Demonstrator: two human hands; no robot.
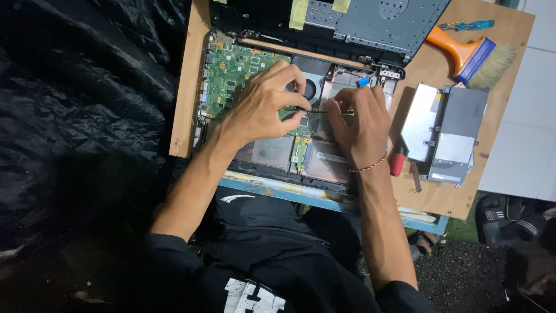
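Observation:
An opened laptop base (272, 152) lies on a wooden board (184, 98), with its green motherboard (231, 75) and black fan (315, 81) bare. My left hand (263, 107) rests over the motherboard and pinches the thin black shaft of a screwdriver (317, 110) near its tip. My right hand (360, 123) is closed around the yellowish handle end of the same tool, just right of the fan. The tip touches the board's narrow lower strip. A thin bracelet circles my right wrist.
A grey metal laptop panel (370, 20) with yellow tape strips lies at the top. To the right are a silver drive unit (446, 130), a red-handled screwdriver (398, 162), an orange-handled brush (469, 55) and a small blue screwdriver (470, 25). Black plastic sheeting (87, 104) lies left, sandals (509, 223) lower right.

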